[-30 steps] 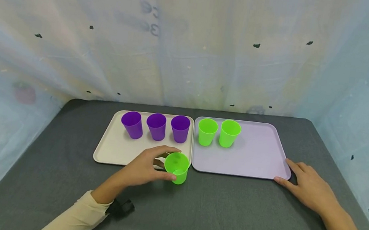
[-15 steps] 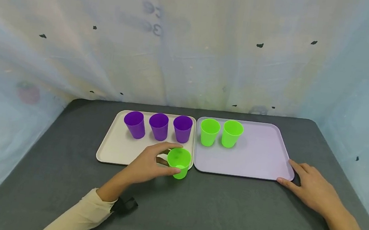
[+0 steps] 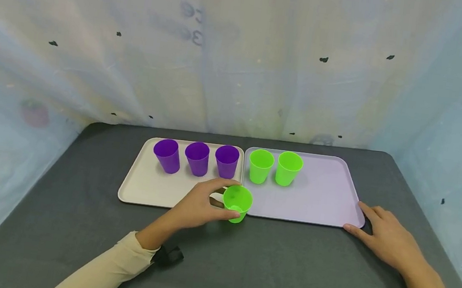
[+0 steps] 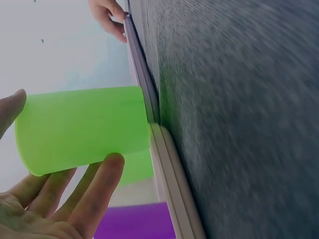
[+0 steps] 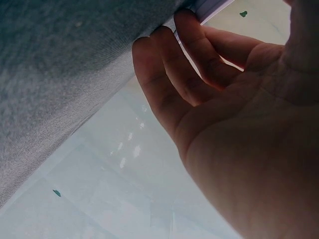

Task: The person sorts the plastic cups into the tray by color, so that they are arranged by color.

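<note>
Grey table (image 3: 241, 270) w/ beige tray (image 3: 143, 186) & lilac tray (image 3: 319, 198) side by side.

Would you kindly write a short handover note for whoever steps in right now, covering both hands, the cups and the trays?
Left hand: grips a green cup by its side, at the near edge where the two trays meet; whether it is lifted or resting I cannot tell.
Right hand: open, fingers touching the near right corner of the lilac tray.
Placed: three purple cups stand in a row on the beige tray; two green cups stand at the back left of the lilac tray.
Left, as it looks: the held green cup probably joins the other two on the lilac tray.
</note>
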Demonstrator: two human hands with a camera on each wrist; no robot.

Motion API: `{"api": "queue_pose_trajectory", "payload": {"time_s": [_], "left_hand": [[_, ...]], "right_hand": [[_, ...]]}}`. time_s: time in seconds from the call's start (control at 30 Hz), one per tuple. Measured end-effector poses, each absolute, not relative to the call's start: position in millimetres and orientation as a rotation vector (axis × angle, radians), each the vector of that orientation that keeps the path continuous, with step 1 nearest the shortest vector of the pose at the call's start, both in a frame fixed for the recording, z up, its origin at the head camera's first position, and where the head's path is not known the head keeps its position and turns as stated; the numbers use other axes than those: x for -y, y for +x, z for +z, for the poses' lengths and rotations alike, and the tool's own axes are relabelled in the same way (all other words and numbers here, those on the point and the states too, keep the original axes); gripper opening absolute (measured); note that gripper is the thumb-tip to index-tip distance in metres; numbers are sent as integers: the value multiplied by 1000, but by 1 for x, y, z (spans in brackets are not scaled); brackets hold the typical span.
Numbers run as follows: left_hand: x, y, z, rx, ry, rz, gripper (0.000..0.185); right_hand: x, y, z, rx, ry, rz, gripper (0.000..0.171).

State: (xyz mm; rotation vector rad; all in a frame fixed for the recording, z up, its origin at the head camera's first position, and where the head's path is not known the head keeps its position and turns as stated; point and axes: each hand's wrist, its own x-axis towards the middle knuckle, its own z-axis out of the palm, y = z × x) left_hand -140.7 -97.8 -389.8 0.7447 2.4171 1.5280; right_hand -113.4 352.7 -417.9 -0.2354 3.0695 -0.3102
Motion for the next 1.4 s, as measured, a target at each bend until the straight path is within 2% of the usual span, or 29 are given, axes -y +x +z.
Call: {"api": "queue_pose_trajectory", "payload": {"time_s": [0.27, 0.77, 1.4], "left_hand": [[79, -143, -391, -2373, 734, 1534, 66], [37, -149, -391, -2348, 880, 1467, 65], [-7, -152, -383, -2375, 823, 1405, 66]], "right_hand": [[-352, -114, -418, -3072, -244, -311, 92], [-353, -112, -417, -3061, -236, -331, 90], [-351, -112, -416, -3058, -235, -317, 91]]}}
